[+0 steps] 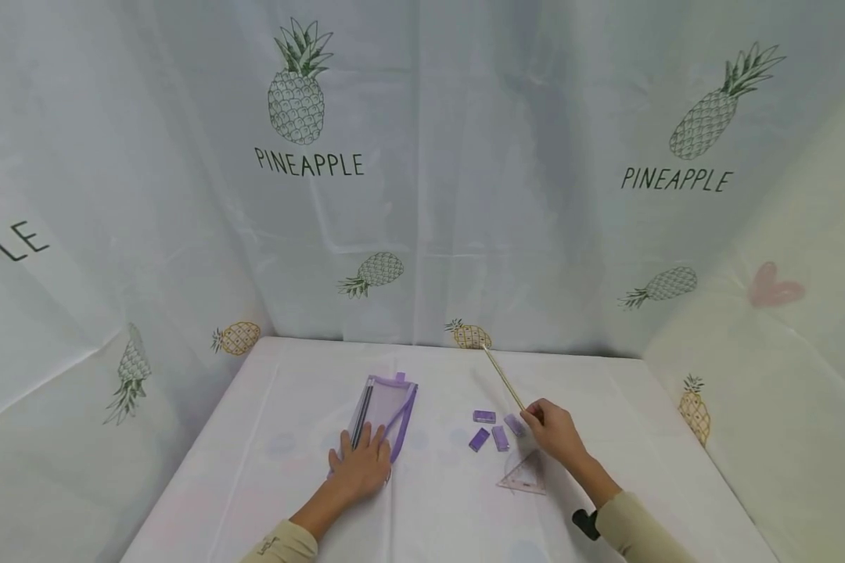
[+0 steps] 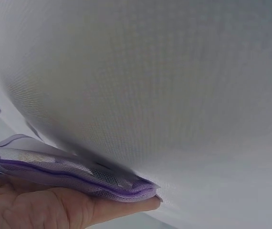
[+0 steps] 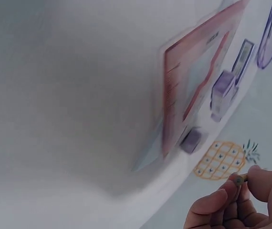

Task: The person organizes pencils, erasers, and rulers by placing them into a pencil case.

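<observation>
A purple mesh zip pencil case lies on the white table, with dark pencils showing along its left side. My left hand rests on its near half, fingers spread; the left wrist view has the mesh pencil case against that hand. Between thumb and fingertips, my right hand pinches a thin gold pencil slanting up and left. In the right wrist view, the pencil's end pokes out of the pinch of my right hand.
Several small purple blocks that look like erasers lie left of my right hand. Nearer me is a clear pinkish set square. A pineapple-print curtain rises behind the white table and along both sides.
</observation>
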{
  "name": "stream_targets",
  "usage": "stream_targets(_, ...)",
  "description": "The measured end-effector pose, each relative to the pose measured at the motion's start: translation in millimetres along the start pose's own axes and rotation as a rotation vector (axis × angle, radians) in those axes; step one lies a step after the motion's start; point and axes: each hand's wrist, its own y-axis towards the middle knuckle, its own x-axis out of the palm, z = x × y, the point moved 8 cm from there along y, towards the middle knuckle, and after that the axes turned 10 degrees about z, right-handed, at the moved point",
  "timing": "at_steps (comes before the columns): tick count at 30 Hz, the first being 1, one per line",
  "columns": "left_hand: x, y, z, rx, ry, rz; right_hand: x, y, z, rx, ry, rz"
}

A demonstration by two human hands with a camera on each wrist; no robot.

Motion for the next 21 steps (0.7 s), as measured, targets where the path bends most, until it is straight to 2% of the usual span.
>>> stream_targets(7,3.8,1.2,-2.2,-0.006,-0.026,0.008,11.4,-9.0,-13.3,0.051,0.026,-0.033)
stream_targets(15,2.0,3.2,-1.8,-0.016,-0.054,-0.009,26.9,-17.6,-32.9,0.066,0.047,-0.063)
stream_targets(21,1.9,4.0,-3.6,-0.012,-0.067,-0.010,50.4,-30.5,-52.5,-0.004,0.093,-0.136)
